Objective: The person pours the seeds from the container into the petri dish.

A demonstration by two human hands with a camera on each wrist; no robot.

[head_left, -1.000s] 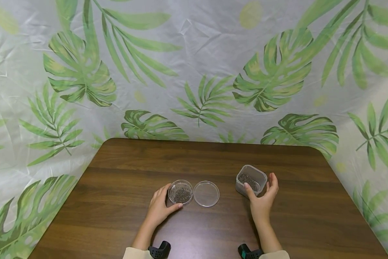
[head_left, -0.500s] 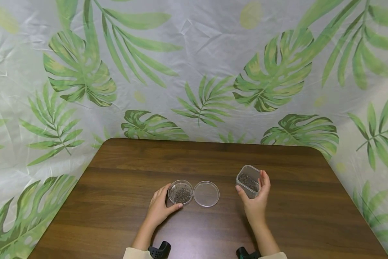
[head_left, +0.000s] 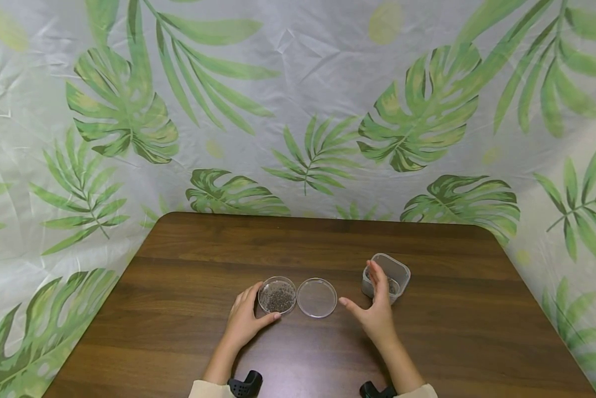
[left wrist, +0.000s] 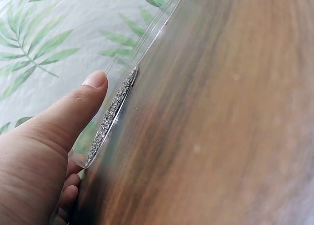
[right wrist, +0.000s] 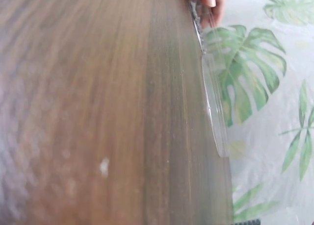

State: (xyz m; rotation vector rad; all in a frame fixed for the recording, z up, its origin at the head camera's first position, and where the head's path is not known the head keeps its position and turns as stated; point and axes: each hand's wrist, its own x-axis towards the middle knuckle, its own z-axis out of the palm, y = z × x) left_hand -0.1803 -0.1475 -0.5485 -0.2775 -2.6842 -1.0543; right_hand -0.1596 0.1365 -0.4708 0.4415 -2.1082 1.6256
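Observation:
My left hand grips a round clear petri dish at its left side, thumb along the near rim. Dark grey granules lie in it, piled toward the thumb in the left wrist view. Right beside the dish, a clear petri dish lid rests on the table. My right hand holds nothing, thumb and fingers spread apart. It is just right of the lid and overlaps a clear plastic container, which has more granules inside, partly hidden by the fingers. The right wrist view shows the lid edge-on.
The brown wooden table has rounded far corners. Behind it hangs a leaf-patterned cloth. Black wrist mounts sit on both wrists near the table's front.
My right hand has left the container and moved left toward the lid, fingers now spread. The container stays about where it was. My left hand and the dish have not moved.

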